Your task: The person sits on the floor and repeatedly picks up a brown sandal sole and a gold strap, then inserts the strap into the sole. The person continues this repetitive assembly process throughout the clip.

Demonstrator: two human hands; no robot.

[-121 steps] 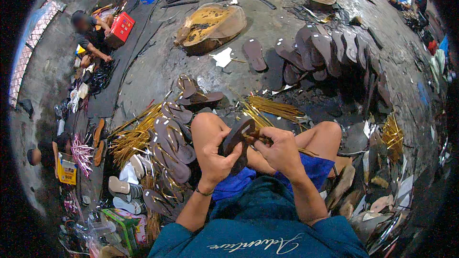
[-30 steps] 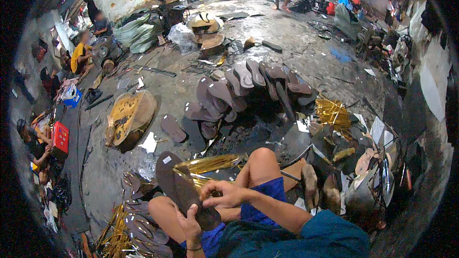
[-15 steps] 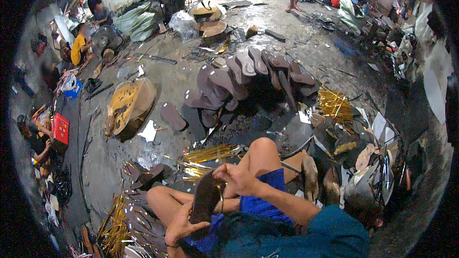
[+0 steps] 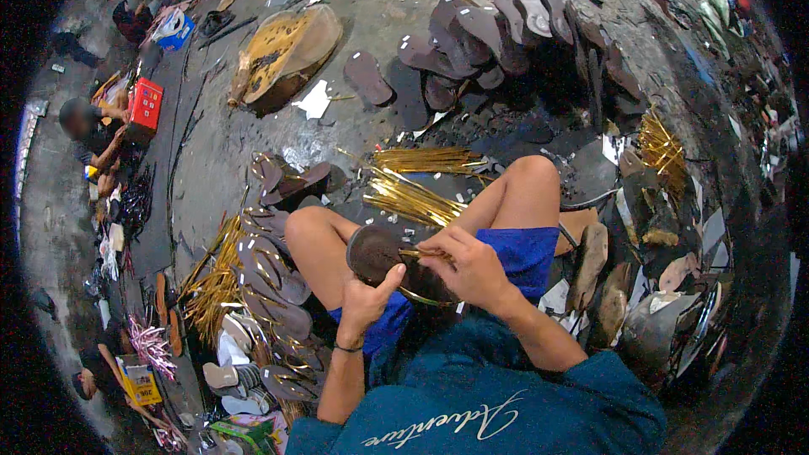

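Observation:
My left hand grips a dark brown sandal sole over my lap, thumb on its upper face. A thin gold strap curves along the sole towards my right hand. The fingers of my right hand are pinched on the strap where it meets the sole; the exact contact is hidden by the fingers. Just beyond my knees lie loose bundles of gold strips. Several sandals with gold straps are piled left of my leg.
An arc of brown soles stands on the floor ahead. Beyond my left knee is a worn yellowish block. More gold strips and scraps lie at right. A person at far left handles a red box.
The view has tilted downward and shifted left. The sole has turned so its rounded end faces up beside my left thumb, and my right hand has moved from its far end to the strap.

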